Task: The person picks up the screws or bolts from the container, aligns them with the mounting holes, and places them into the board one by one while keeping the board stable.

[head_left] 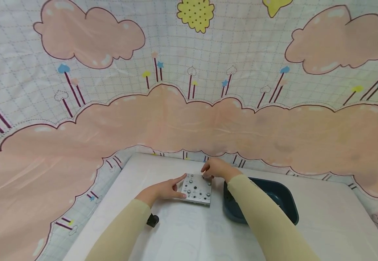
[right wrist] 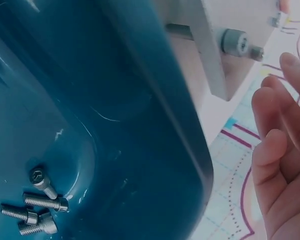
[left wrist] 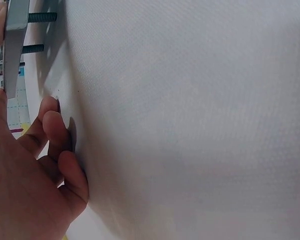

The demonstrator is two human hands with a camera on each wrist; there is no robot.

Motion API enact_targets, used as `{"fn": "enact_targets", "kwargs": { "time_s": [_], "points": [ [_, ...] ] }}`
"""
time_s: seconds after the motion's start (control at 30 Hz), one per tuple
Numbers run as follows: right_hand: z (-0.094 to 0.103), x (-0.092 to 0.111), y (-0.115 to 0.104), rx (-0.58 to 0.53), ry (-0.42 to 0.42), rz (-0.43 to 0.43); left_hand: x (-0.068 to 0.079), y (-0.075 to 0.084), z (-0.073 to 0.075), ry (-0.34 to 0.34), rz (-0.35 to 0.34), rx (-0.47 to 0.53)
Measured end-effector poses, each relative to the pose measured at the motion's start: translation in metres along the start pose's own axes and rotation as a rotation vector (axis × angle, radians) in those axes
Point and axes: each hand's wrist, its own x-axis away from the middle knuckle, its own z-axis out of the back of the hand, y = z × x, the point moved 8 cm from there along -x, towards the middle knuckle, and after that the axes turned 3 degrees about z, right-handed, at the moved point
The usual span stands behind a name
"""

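A flat silver metal plate (head_left: 196, 190) with several holes and socket-head screws sits on the white table. In the left wrist view, threaded screw shanks (left wrist: 42, 17) stick out from its underside. My left hand (head_left: 164, 189) steadies the plate's left side with thumb and forefinger spread and straight, while its other fingers bend loosely beneath. Over the plate's far right corner is my right hand (head_left: 217, 168). In the right wrist view, its loosely bent fingers (right wrist: 270, 147) are close to a socket-head screw (right wrist: 235, 42), apart from it. That hand's thumb is hidden there.
A dark teal tray (head_left: 291, 203) stands right of the plate, partly under my right forearm. Several loose socket-head screws (right wrist: 42, 202) lie inside it. A small black object (head_left: 152, 220) is on the table by my left forearm. Patterned cloth (head_left: 189, 123) hangs behind the table.
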Motion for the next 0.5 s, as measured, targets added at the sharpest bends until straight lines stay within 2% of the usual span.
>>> {"fn": "enact_targets", "kwargs": {
  "time_s": [0.23,0.5],
  "points": [
    [0.01,0.012,-0.004,-0.037,0.011,0.051,0.002,0.005,0.0,0.008,-0.006,0.009],
    [0.027,0.051,-0.009,-0.002,0.022,0.148,0.005,0.006,0.002,0.016,-0.01,0.019]
  ]
}}
